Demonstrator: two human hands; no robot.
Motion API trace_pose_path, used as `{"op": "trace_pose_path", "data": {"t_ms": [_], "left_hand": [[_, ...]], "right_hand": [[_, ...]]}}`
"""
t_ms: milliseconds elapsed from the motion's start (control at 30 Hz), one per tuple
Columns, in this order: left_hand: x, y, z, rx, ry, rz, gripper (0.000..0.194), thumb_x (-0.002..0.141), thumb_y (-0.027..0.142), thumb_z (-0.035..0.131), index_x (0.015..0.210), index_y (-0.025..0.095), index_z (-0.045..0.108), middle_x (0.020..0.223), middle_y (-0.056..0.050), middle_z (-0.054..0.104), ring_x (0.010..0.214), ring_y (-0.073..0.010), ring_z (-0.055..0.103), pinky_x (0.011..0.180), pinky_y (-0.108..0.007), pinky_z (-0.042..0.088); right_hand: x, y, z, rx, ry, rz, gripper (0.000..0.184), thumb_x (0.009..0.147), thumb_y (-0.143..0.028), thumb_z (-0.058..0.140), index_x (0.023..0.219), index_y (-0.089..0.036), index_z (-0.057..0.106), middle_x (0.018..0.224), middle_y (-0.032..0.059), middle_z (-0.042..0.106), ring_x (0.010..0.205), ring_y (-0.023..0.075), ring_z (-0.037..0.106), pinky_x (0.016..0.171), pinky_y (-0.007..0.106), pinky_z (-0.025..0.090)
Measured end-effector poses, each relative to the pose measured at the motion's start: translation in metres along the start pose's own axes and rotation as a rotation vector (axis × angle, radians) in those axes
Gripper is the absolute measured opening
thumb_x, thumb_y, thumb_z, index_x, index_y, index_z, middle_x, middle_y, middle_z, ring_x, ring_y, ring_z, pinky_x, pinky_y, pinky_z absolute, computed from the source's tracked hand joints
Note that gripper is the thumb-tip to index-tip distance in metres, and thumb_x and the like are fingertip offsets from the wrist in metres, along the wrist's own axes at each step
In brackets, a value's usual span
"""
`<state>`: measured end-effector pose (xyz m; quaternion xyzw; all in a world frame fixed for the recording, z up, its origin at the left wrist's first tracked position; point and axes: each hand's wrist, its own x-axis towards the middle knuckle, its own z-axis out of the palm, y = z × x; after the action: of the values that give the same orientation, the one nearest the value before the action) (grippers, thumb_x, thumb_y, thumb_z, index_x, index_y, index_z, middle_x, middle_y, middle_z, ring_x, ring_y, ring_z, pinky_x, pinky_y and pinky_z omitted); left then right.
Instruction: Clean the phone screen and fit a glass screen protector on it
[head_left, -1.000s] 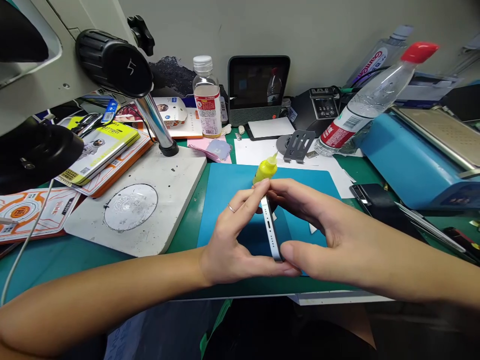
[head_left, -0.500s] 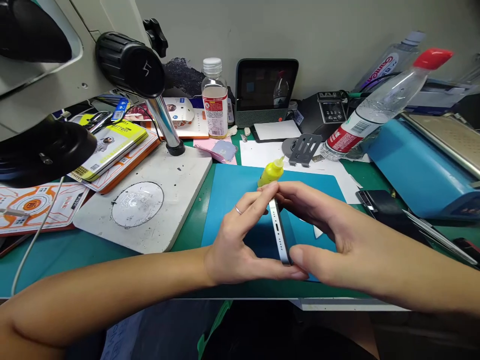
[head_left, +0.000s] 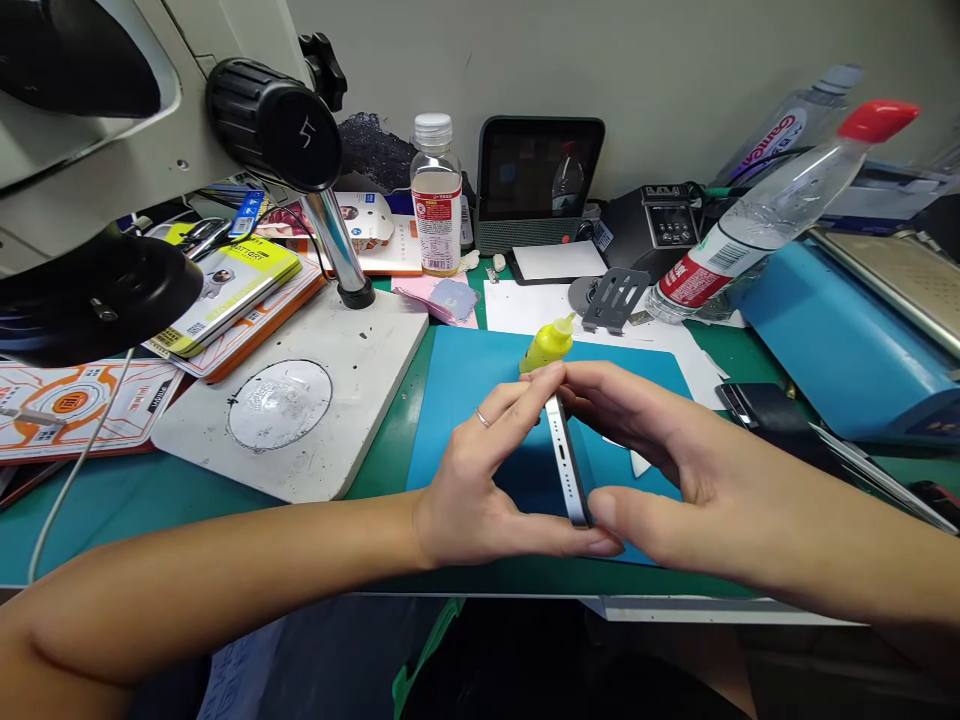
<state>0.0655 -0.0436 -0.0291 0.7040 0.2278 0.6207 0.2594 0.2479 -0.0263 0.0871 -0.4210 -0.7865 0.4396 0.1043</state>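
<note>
A silver-edged phone (head_left: 568,462) stands on its side edge above the blue mat (head_left: 465,385), its bottom end with the port facing me. My left hand (head_left: 480,490) grips it from the left, thumb under the near corner and fingers at the far corner; a ring is on one finger. From the right, my right hand (head_left: 660,470) clasps the same phone, thumb at the near corner and fingers curled over the far end. Just behind the fingertips stands a small yellow dropper bottle (head_left: 550,344).
A microscope (head_left: 112,150) with its white base plate (head_left: 300,400) fills the left. Boxes (head_left: 225,290) lie stacked behind it. A drink bottle (head_left: 436,210), a dark screen (head_left: 541,180), a tilted water bottle (head_left: 757,230), a blue machine (head_left: 840,340) and a dark phone (head_left: 757,405) ring the mat.
Both hands keep the same hold on the phone. The view has shifted slightly, so everything sits a little further right in the picture.
</note>
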Motion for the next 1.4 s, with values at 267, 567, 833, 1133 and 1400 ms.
{"op": "trace_pose_path", "data": {"t_ms": [267, 567, 833, 1133, 1400], "left_hand": [[0.0001, 0.0002, 0.0008, 0.003, 0.011, 0.007, 0.095, 0.082, 0.053, 0.082, 0.159, 0.02, 0.039, 0.136, -0.014, 0.063, 0.123, -0.0271, 0.063, 0.108, -0.043, 0.055], [0.0002, -0.0002, -0.0002, 0.004, -0.005, 0.017, 0.097, 0.082, 0.052, 0.083, 0.16, 0.021, 0.037, 0.136, -0.014, 0.062, 0.124, -0.0281, 0.063, 0.109, -0.045, 0.054], [-0.0006, -0.001, 0.0006, -0.007, 0.01, 0.025, 0.097, 0.081, 0.051, 0.084, 0.16, 0.02, 0.038, 0.137, -0.015, 0.062, 0.124, -0.0285, 0.063, 0.108, -0.045, 0.054], [-0.002, -0.0024, -0.0034, 0.026, -0.041, -0.005, 0.101, 0.08, 0.054, 0.084, 0.162, 0.025, 0.032, 0.139, -0.013, 0.06, 0.125, -0.0312, 0.062, 0.108, -0.049, 0.054], [-0.0015, -0.0013, -0.0022, 0.036, -0.026, -0.007, 0.099, 0.08, 0.05, 0.084, 0.161, 0.023, 0.034, 0.139, -0.014, 0.06, 0.125, -0.0305, 0.062, 0.108, -0.048, 0.054]], "right_hand": [[-0.0002, 0.0016, -0.0007, 0.015, -0.004, 0.001, 0.076, 0.084, -0.03, 0.071, 0.155, -0.038, 0.043, 0.153, 0.0023, 0.057, 0.141, 0.0356, 0.052, 0.101, 0.043, 0.059], [0.0006, -0.0016, -0.003, 0.033, -0.022, 0.012, 0.076, 0.083, -0.033, 0.072, 0.154, -0.036, 0.045, 0.148, 0.0051, 0.06, 0.139, 0.0357, 0.054, 0.104, 0.044, 0.056], [0.0038, -0.0041, -0.0041, 0.006, -0.021, -0.016, 0.074, 0.081, -0.028, 0.072, 0.152, -0.034, 0.049, 0.134, 0.005, 0.068, 0.136, 0.0346, 0.057, 0.101, 0.043, 0.057], [0.0031, -0.004, -0.007, -0.003, -0.018, -0.025, 0.078, 0.078, -0.029, 0.075, 0.152, -0.036, 0.051, 0.14, 0.0052, 0.067, 0.136, 0.0372, 0.057, 0.105, 0.048, 0.056], [0.0052, -0.0036, -0.0068, -0.013, -0.024, -0.022, 0.079, 0.079, -0.032, 0.074, 0.154, -0.037, 0.049, 0.142, 0.0051, 0.066, 0.138, 0.0396, 0.055, 0.103, 0.049, 0.058]]}}
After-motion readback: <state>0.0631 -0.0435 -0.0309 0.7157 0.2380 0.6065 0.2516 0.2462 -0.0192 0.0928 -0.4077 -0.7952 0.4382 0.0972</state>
